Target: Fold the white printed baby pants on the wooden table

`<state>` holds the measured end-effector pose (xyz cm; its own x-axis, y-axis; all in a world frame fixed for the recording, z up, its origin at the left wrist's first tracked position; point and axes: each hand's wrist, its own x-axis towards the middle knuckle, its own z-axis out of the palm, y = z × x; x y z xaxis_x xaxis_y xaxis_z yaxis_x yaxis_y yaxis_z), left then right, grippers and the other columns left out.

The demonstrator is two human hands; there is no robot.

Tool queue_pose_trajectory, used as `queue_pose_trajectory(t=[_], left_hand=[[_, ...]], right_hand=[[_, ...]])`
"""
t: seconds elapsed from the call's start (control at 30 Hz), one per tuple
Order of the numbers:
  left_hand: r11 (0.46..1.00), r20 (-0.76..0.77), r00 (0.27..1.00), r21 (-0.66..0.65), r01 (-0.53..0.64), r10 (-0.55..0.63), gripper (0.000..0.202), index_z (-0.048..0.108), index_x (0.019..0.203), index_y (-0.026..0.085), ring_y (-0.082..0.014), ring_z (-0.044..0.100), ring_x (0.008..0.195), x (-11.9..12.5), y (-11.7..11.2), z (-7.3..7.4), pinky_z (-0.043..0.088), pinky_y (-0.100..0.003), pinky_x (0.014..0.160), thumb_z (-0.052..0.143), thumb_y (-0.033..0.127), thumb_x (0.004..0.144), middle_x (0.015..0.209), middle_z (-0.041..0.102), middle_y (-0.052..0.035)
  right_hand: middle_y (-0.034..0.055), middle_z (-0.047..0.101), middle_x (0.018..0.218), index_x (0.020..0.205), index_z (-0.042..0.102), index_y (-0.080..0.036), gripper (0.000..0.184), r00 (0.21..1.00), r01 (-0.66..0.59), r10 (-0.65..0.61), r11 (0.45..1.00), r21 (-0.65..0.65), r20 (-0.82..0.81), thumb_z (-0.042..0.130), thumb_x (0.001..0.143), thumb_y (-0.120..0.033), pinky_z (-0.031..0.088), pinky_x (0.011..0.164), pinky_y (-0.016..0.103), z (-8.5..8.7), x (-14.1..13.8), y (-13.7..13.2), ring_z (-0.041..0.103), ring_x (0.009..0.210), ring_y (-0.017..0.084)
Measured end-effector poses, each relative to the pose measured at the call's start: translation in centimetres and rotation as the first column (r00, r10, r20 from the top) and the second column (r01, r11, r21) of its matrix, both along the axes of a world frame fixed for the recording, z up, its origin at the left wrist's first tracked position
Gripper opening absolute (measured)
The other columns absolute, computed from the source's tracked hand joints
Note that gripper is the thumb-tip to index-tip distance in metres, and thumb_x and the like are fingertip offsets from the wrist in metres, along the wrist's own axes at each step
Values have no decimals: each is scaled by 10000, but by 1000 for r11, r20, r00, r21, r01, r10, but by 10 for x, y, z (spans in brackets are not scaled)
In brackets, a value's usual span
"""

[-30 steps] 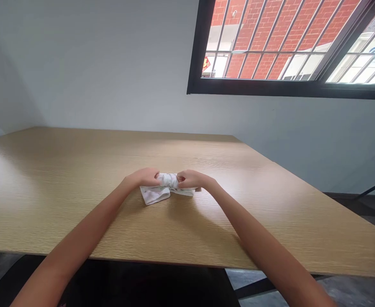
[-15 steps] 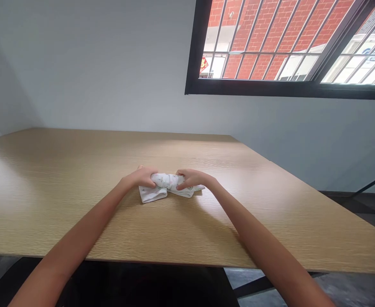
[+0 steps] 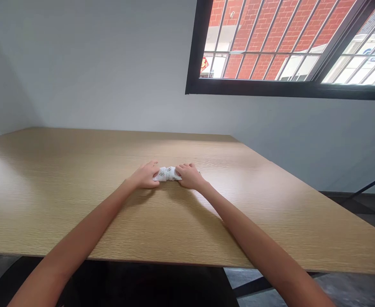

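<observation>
A white cloth with small printed figures lies rolled into a short bundle on the wooden table. My left hand closes round the bundle's left end, thumb on the near side and fingers on the far side. Round the right end, my right hand is wrapped, knuckles up. Only the middle of the roll shows between the two hands; both ends are covered by them.
Behind the table's far edge rises a pale wall. A dark-framed window with metal bars is at the upper right. The table's right edge runs diagonally, with dark floor beyond.
The loose cloth flaps that hung toward me are now rolled up into a compact bundle. My right hand has turned over it, and the bundle sits slightly farther from me.
</observation>
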<state>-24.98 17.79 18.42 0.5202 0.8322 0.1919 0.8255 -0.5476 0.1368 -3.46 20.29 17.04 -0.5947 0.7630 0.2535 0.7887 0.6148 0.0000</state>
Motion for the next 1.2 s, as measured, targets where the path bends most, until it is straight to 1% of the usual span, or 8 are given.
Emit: queue_pose_trajectory(t=[0.2,0.3,0.43,0.53,0.67,0.8,0.93,1.2], left_hand=[[986,109,994,-161,34,-16,282,477,553,161,-178,574,837,1,-1,3,415,-234,636,437,361,747,1248,481,-43],[986,166,986,-167,27,1,315,480,547,155,-190,548,934,4,0,4,414,-238,714,389,352,776,1313,419,-46],[981,181,983,-190,27,8,289,529,943,175,-201,545,925,4,0,6,425,-252,698,510,301,684,1178,517,-76],[965,139,990,-252,67,-32,483,467,1114,233,-167,576,794,2,-3,7,424,-218,599,555,267,640,1031,596,-9],[985,83,996,-169,41,-27,416,510,1051,256,-184,568,793,4,-4,5,411,-233,622,554,235,638,968,605,3],[995,75,996,83,-54,48,438,436,1144,190,-266,486,983,8,-3,2,370,-349,792,479,210,709,1126,504,-104],[986,43,999,168,-14,7,547,429,1175,191,-261,491,934,7,-3,2,361,-372,823,576,393,689,1002,556,-78],[967,33,999,254,24,-33,288,628,845,159,-285,433,1036,1,2,0,292,-430,907,513,405,749,1068,530,-124]], right_hand=[[-19,449,594,607,404,-158,341,976,-154,87,923,-353,-198,459,776,-449,243,508,214,14,11,-2,370,529,84],[-12,448,646,654,433,-155,296,914,-143,-1,935,-325,-405,440,780,-422,266,527,208,15,16,1,385,581,91],[54,500,1040,1111,440,-179,507,927,-133,-64,866,-482,-370,589,655,-343,357,609,207,13,21,5,486,806,141],[44,540,1032,1105,482,-196,485,975,-139,7,797,-588,-222,592,645,-304,364,600,204,12,21,5,518,821,155],[12,574,786,839,531,-171,221,991,-78,31,928,-365,-133,569,656,-289,302,533,213,9,12,3,496,651,134],[88,539,977,960,478,-146,250,978,41,-44,999,-17,-204,488,717,-207,285,703,282,-1,0,3,451,885,209],[92,529,932,902,492,-140,212,993,65,-26,935,349,-115,482,691,-140,246,718,316,-11,-5,4,420,842,210],[125,492,945,879,501,-129,189,979,200,-161,860,470,-123,443,702,-104,231,698,333,-20,-5,4,371,853,242]])
